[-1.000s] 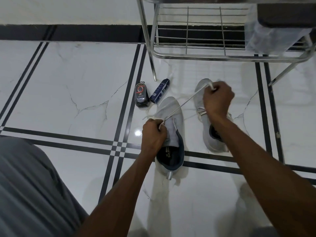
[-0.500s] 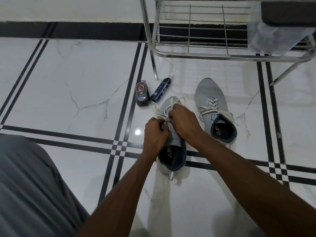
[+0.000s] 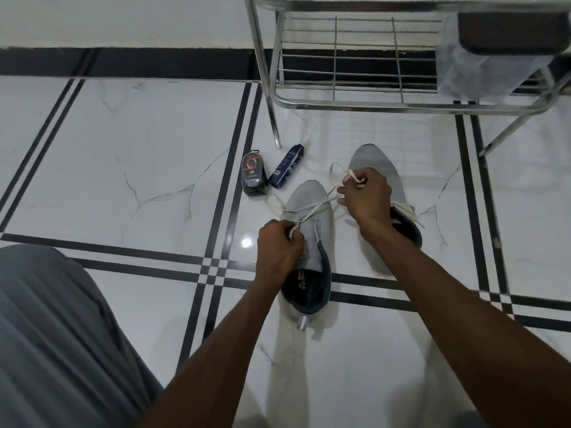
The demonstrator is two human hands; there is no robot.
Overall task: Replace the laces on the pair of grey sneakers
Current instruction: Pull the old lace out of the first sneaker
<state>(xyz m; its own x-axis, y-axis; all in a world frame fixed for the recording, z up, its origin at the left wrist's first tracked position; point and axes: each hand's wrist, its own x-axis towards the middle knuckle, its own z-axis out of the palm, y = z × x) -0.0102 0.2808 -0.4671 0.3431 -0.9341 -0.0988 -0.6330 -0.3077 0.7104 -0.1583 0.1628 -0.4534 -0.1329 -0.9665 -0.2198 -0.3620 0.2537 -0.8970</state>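
Sneakers: the near sneaker (image 3: 312, 242) lies on the floor (image 3: 123, 149), heel toward the viewer, just in front of a metal rack (image 3: 355, 97). The second sneaker (image 3: 380, 168) lies just beside it on the right, nearer the rack, partly hidden, its own laces loose. The left hand (image 3: 278, 248) is curled tight, pinching the white lace (image 3: 315, 206) at the eyelets of the near sneaker. The right hand (image 3: 366, 196) is fisted around the same lace, which loops over its fingers. Half a second ago both hands met over the near sneaker's tongue; now the right hand has drawn away toward the rack, pulling the lace taut. This looks like another length drawn through an eyelet, so lacing is midway. A polish case (image 3: 254, 177) and a spray can (image 3: 286, 166) lie left of the sneakers, by the rack leg.
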